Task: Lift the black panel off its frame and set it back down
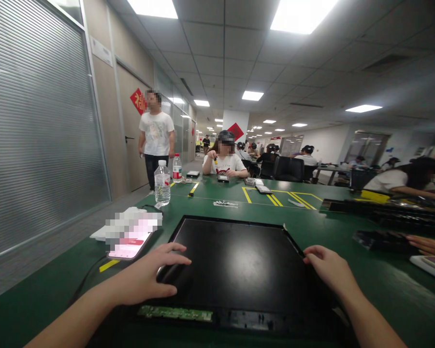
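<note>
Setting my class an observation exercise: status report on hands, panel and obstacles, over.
Left hand open at left side of black rectangular screen panel; right hand at its right edge. Panel on green tabletop. Pink-screened phone left of panel, apparently not blocking.

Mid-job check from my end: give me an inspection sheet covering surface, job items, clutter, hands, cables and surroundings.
Surface: green table with yellow tape markings.
Job items: black screen panel lying flat; green circuit board along its near edge.
Clutter: clear bottle and red-capped bottle upright, lit phone at left, dark strips at right.
Left hand: fingers spread over the panel's left side; contact unclear.
Right hand: fingertips at the panel's right edge; firmness of grip unclear.
Cables: dark cable near the phone.
Surroundings: seated person opposite, standing person at left, co-worker's hand at far right.
</note>
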Demonstrator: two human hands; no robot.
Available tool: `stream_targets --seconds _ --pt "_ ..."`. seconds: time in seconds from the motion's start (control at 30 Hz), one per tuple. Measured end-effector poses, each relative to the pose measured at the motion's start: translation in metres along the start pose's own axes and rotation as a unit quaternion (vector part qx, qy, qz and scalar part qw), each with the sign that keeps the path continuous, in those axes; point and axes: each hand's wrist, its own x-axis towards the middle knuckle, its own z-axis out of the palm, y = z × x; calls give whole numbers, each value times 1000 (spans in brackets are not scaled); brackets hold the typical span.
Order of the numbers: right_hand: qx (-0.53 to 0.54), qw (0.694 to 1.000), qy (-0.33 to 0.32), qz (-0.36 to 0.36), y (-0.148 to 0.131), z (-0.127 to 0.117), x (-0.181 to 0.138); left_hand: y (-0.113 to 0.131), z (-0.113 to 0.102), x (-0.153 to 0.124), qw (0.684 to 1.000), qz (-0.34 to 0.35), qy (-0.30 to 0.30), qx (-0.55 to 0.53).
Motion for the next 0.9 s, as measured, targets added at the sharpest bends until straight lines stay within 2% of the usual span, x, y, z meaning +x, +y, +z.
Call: stream_targets --seconds 0.17,0.27,0.53,0.9 --pt "24 995 -10 -92 -7 3 -6 -2 -4 -3 1000 12 -23 -1" --pt "27 993 -20 -117 -8 5 -8 -3 -6 -4 999 19 -33 -4" --pt "-1 998 -16 -60 -5 5 -4 -3 -7 -5 999 14 -44 4" --pt "1 999 -15 -49 -8 6 -5 2 -8 -4 997 65 -26 -10"
